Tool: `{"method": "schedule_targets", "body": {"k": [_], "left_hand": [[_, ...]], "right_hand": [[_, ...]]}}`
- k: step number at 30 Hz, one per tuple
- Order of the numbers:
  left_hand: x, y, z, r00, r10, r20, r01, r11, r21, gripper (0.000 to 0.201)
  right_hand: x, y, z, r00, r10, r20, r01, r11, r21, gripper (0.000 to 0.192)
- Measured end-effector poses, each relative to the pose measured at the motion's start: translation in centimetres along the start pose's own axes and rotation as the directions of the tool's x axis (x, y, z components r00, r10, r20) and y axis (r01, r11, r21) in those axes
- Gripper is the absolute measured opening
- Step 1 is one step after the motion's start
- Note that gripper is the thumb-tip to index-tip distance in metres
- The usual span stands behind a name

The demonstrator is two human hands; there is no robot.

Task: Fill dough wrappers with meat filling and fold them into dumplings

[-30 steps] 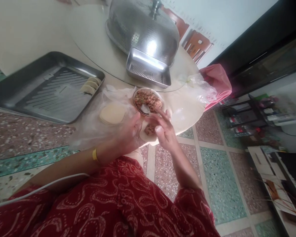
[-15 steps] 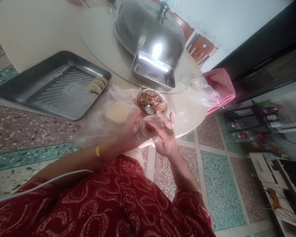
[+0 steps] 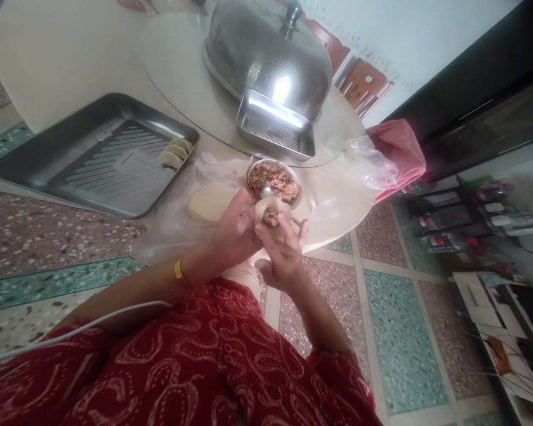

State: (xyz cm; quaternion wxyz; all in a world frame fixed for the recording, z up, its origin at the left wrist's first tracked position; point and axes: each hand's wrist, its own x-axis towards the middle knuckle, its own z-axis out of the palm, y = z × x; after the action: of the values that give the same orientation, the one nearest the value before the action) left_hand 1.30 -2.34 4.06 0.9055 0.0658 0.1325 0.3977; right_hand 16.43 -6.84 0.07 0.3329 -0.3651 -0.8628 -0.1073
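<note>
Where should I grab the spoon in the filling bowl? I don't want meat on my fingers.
Take the spoon by its handle end, which seems to poke over the bowl's near rim toward the right hand. Come from that near side, pinching the stem. The scoop end lies on the filling, so leave it alone. The handle is partly hidden behind the wrapper.

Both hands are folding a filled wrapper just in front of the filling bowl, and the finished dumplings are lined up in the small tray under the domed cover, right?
Not quite. The head view shows the finished dumplings in the large flat tray on the left, not the small tray under the domed cover. The rest holds: left hand and right hand fold the filled wrapper before the filling bowl.
</note>
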Motion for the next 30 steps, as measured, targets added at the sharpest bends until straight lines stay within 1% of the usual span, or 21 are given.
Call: {"method": "schedule_targets", "body": {"k": [2,3,4,5,6,7,8,9,10,12,13,15,18,21,24,28,30], "left_hand": [[-0.1,0.1,0.1,1.000,0.005,-0.002,-0.005,1.000,-0.011,0.072],[-0.1,0.2,0.1,1.000,0.007,-0.002,-0.007,1.000,-0.016,0.072],[-0.1,0.3,0.1,1.000,0.007,-0.002,-0.007,1.000,-0.019,0.073],[-0.2,0.3,0.1,1.000,0.002,-0.004,-0.002,1.000,-0.020,0.073],[-0.2,0.3,0.2,1.000,-0.002,-0.008,0.002,1.000,-0.018,0.073],[-0.1,0.3,0.2,1.000,-0.003,-0.018,0.003,1.000,-0.013,0.073],[-0.1,0.2,0.2,0.999,-0.006,-0.032,0.006,1.000,-0.004,0.072],[0.0,0.1,0.3,0.999,-0.001,-0.051,0.002,1.000,0.003,0.070],[0.2,0.0,0.3,0.997,-0.003,-0.076,0.004,1.000,0.012,0.070],[0.5,-0.4,0.5,0.991,-0.011,-0.135,0.014,1.000,0.020,0.069],[0.6,-0.6,0.5,0.987,-0.019,-0.160,0.023,0.999,0.027,0.069],[0.9,-1.0,0.5,0.982,-0.023,-0.187,0.031,0.999,0.043,0.067],[1.1,-1.3,0.2,0.981,0.005,-0.194,0.013,0.996,0.092,0.060],[1.2,-1.3,0.0,0.987,0.024,-0.160,-0.002,0.991,0.137,0.060],[1.3,-1.3,-0.2,0.992,0.027,-0.125,-0.009,0.989,0.145,0.061],[1.4,-1.3,-0.5,0.993,0.038,-0.112,-0.022,0.989,0.143,0.058],[1.5,-1.3,-0.8,0.992,0.064,-0.105,-0.046,0.986,0.161,0.055]], "right_hand": [[-0.4,-0.2,-0.1,0.998,-0.056,-0.037,0.057,0.998,0.017,0.048],[-0.6,0.0,-0.4,0.994,-0.065,-0.084,0.066,0.998,0.017,0.047],[-0.9,0.4,-0.8,0.989,-0.050,-0.141,0.051,0.999,0.004,0.047],[-1.2,1.3,-1.3,0.977,-0.013,-0.211,0.010,1.000,-0.016,0.047],[-1.6,2.5,-1.9,0.964,0.050,-0.263,-0.066,0.996,-0.053,0.046],[-1.9,4.0,-2.6,0.947,0.146,-0.285,-0.176,0.981,-0.084,0.045],[-2.3,5.8,-3.3,0.917,0.276,-0.288,-0.314,0.945,-0.094,0.043],[-2.7,7.7,-4.0,0.876,0.375,-0.304,-0.421,0.902,-0.101,0.042],[-3.0,9.6,-4.6,0.836,0.448,-0.317,-0.502,0.858,-0.111,0.043],[-3.6,13.2,-5.5,0.789,0.557,-0.259,-0.602,0.786,-0.140,0.046],[-3.9,14.6,-5.6,0.774,0.596,-0.214,-0.630,0.758,-0.167,0.047],[-4.1,16.5,-5.4,0.778,0.618,-0.114,-0.626,0.748,-0.220,0.048],[-4.3,17.5,-4.3,0.782,0.623,-0.022,-0.603,0.747,-0.281,0.048],[-4.5,17.6,-3.3,0.773,0.635,0.024,-0.599,0.741,-0.305,0.047],[-4.6,17.8,-2.7,0.768,0.637,0.059,-0.596,0.746,-0.297,0.047],[-4.6,18.1,-2.9,0.779,0.626,0.046,-0.595,0.760,-0.262,0.049],[-4.3,17.5,-3.5,0.787,0.616,-0.006,-0.601,0.766,-0.227,0.050]]}}
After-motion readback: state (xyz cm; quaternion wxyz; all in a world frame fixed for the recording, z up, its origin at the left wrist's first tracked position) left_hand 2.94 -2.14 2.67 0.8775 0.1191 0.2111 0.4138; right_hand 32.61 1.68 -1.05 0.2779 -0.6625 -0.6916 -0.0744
